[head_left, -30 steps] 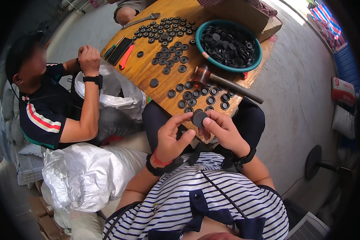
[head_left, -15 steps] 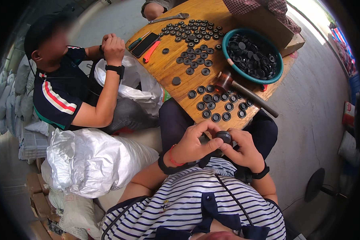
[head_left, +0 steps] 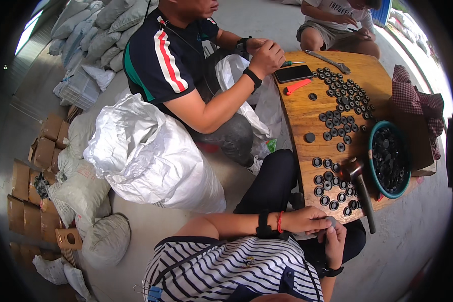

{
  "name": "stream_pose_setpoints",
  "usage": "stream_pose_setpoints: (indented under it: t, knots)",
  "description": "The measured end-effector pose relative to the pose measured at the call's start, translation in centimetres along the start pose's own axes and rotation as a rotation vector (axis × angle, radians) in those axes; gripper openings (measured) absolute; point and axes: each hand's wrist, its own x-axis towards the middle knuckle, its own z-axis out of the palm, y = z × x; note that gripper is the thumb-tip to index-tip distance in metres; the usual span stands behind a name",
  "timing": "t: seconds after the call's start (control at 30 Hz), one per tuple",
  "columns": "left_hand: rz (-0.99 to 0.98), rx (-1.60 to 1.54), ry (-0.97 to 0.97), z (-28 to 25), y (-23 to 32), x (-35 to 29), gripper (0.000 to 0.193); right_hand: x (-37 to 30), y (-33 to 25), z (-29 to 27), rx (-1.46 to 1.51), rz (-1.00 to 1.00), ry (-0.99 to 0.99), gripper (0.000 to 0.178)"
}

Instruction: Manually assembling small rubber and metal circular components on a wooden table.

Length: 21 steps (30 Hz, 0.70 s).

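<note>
Close to the table's near corner, a dark round disc (head_left: 331, 221) is pinched between my two hands. My left hand (head_left: 308, 220), with a red cord at its wrist, grips it from the left. The thumb and fingers of my right hand (head_left: 334, 242) close on it from the near side. Several black ring-shaped discs (head_left: 327, 185) lie on the wooden table (head_left: 307, 153) just beyond my hands. Beside them rests a hammer (head_left: 362, 191) with a reddish-brown head, its handle reaching past the table edge.
A teal basin (head_left: 371, 168) of black discs stands at the table's right, by a cardboard box (head_left: 412, 136). Farther off lie a phone (head_left: 293, 74), red cutter (head_left: 297, 87) and wrench (head_left: 329, 61). A co-worker (head_left: 186, 90) sits at left behind a white sack (head_left: 156, 156); another person (head_left: 337, 25) sits across.
The view has swung left, so the table and basin appear farther right. My hands still hold the disc together, now with its grey face showing.
</note>
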Motion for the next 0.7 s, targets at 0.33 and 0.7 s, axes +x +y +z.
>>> stream_pose_setpoints:
  t: [0.33,0.7]
  knots:
    - [-0.05,0.05,0.008,0.6,-1.3,1.4,0.041,-1.1,2.2,-0.7,0.139,0.048,0.108,0.044]
    - [-0.157,0.061,0.012,1.7,-0.9,2.1,0.048,-2.0,3.1,-0.7,0.331,0.012,0.131,0.04]
